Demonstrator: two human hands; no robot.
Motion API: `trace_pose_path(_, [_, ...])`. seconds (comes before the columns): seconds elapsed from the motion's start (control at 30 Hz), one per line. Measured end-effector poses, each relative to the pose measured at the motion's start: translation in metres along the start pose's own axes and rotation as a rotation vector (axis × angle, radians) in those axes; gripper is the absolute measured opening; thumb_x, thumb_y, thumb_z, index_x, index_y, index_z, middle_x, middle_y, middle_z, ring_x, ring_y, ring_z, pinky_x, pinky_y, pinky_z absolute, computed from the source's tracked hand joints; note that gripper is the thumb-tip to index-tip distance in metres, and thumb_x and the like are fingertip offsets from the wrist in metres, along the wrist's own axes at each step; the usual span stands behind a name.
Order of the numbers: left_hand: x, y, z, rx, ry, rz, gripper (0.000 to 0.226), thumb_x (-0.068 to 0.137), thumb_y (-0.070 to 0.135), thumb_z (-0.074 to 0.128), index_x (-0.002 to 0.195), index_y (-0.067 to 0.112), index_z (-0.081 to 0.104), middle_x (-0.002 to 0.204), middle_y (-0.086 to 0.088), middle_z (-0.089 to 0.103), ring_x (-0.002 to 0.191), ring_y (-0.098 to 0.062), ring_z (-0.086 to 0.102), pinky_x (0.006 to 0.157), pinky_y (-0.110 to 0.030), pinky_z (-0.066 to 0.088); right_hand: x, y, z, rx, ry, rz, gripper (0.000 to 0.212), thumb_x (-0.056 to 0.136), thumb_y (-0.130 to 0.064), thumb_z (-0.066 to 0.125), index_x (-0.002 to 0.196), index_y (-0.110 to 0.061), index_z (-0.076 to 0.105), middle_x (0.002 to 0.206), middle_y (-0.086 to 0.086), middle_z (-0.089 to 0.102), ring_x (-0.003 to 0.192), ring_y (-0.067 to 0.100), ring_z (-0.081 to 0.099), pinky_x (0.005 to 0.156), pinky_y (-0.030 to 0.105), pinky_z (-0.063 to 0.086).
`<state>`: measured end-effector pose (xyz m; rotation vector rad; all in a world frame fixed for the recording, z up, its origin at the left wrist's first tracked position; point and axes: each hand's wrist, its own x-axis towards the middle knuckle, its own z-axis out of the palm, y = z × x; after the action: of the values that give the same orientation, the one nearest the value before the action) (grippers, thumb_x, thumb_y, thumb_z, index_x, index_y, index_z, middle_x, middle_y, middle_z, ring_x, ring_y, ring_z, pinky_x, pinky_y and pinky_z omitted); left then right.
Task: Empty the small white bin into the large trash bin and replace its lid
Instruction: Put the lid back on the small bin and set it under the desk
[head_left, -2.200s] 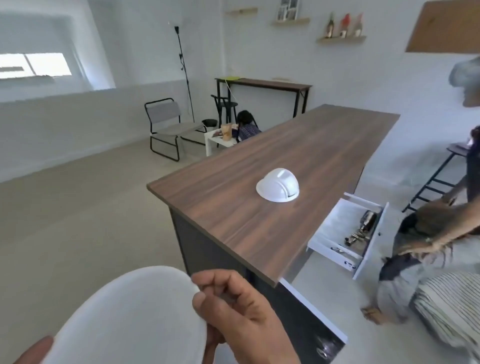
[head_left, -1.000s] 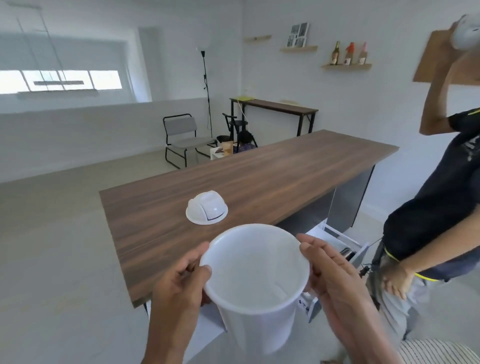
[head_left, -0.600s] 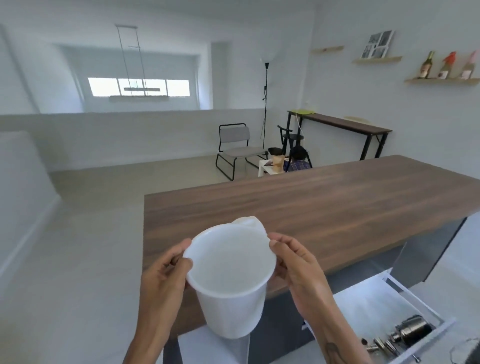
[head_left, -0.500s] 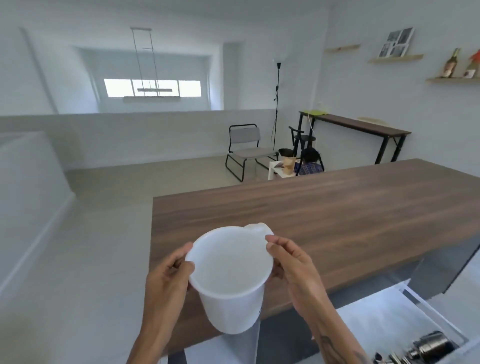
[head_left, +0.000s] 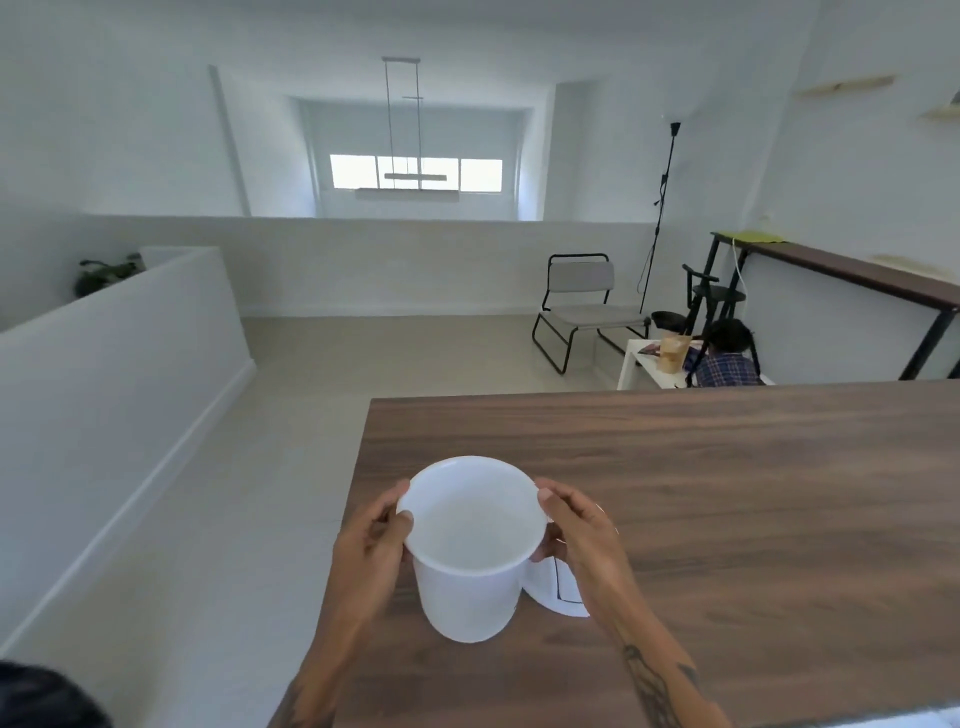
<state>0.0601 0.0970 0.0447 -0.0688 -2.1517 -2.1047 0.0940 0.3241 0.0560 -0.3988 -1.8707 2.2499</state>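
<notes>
Both hands' grip clamps the white bin (head_left: 470, 551) rim near the table (head_left: 727, 493) left edge.

text: none legible | small white bin (head_left: 470, 551): plain, unmarked | wooden table (head_left: 727, 499): no label | brown bag (head_left: 672, 353): too blurred to read
</notes>
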Motion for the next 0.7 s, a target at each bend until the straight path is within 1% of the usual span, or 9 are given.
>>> trace_pose_path(0.07, [0.007,-0.002,0.004,0.01,0.0,0.002,0.044,0.093,0.013,0.061,0.108,0.053,0.069,0.104,0.019,0.073,0.084,-0.009,0.069,0.057,-0.016,0.054,0.011,-0.001,-0.012,-0.171,0.119,-0.087,0.013,0.092,-0.037,0.066,0.1,-0.031,0.074,0.092,0.006,0.071,0.063,0.021,0.064,0.055,0.022,0.054])
trace_pose_path(0.1, [0.01,-0.002,0.006,0.011,0.0,0.006,0.044,0.092,0.013,0.061,0.107,0.053,0.069,0.102,0.018,0.074,0.08,-0.009,0.068,0.056,-0.017,0.053,0.016,-0.003,-0.021,-0.349,0.193,-0.169,0.012,0.089,-0.04,0.068,0.101,-0.039,0.071,0.1,0.002,0.068,0.076,0.019,0.066,0.06,0.019,0.053])
trace_pose_path(0.13, [0.013,-0.004,0.007,0.011,0.002,0.009,0.044,0.092,0.012,0.061,0.107,0.053,0.07,0.1,0.017,0.074,0.077,-0.008,0.067,0.055,-0.017,0.053,0.022,-0.004,-0.032,-0.571,0.22,-0.243,0.025,0.085,-0.044,0.071,0.11,-0.046,0.066,0.109,-0.002,0.063,0.093,0.016,0.063,0.073,0.021,0.052])
trace_pose_path(0.23, [0.017,-0.007,0.01,-0.022,0.033,0.0,0.043,0.092,0.008,0.062,0.105,0.048,0.073,0.095,0.012,0.075,0.068,-0.001,0.065,0.052,-0.016,0.051,0.038,-0.001,-0.057,-1.135,-0.069,-0.192,0.09,0.063,-0.061,0.078,0.142,-0.052,0.036,0.144,-0.005,0.039,0.138,0.019,0.03,0.111,0.04,0.034])
trace_pose_path(0.3, [0.018,-0.009,0.011,-0.044,0.046,-0.004,0.041,0.092,0.003,0.061,0.105,0.04,0.074,0.092,0.011,0.076,0.064,0.001,0.064,0.05,-0.014,0.05,0.046,0.007,-0.061,-1.273,-0.253,-0.072,0.116,0.049,-0.07,0.077,0.148,-0.055,0.018,0.163,-0.003,0.006,0.151,0.027,0.0,0.119,0.051,0.019])
trace_pose_path(0.37, [0.019,-0.01,0.011,-0.051,0.051,-0.001,0.038,0.092,0.001,0.061,0.107,0.034,0.074,0.091,0.014,0.076,0.063,0.002,0.064,0.049,-0.014,0.05,0.052,0.02,-0.062,-1.327,-0.289,-0.005,0.127,0.04,-0.073,0.076,0.148,-0.056,0.012,0.164,-0.003,-0.013,0.151,0.031,-0.01,0.118,0.056,0.019])
trace_pose_path(0.43, [0.019,-0.01,0.011,-0.05,0.052,0.005,0.036,0.092,0.001,0.061,0.109,0.032,0.073,0.088,0.015,0.076,0.062,0.001,0.064,0.049,-0.015,0.05,0.057,0.03,-0.064,-1.297,-0.249,-0.004,0.125,0.036,-0.073,0.077,0.146,-0.053,0.021,0.164,-0.001,-0.007,0.151,0.031,0.001,0.115,0.053,0.029])
trace_pose_path(0.53, [0.02,-0.01,0.011,-0.04,0.05,0.016,0.035,0.093,0.003,0.062,0.11,0.031,0.073,0.078,0.015,0.073,0.061,-0.001,0.063,0.05,-0.016,0.051,0.061,0.037,-0.063,-1.24,-0.159,-0.052,0.11,0.031,-0.073,0.077,0.131,-0.053,0.038,0.153,-0.003,0.021,0.136,0.025,0.031,0.102,0.04,0.043])
trace_pose_path(0.7, [0.019,-0.011,0.011,-0.026,0.026,0.025,0.034,0.095,0.008,0.061,0.112,0.034,0.071,0.084,0.017,0.073,0.07,0.0,0.066,0.052,-0.016,0.052,0.067,0.032,-0.072,-1.193,-0.034,-0.052,0.107,0.034,-0.072,0.079,0.13,-0.046,0.041,0.141,0.0,0.031,0.127,0.028,0.04,0.097,0.039,0.045])
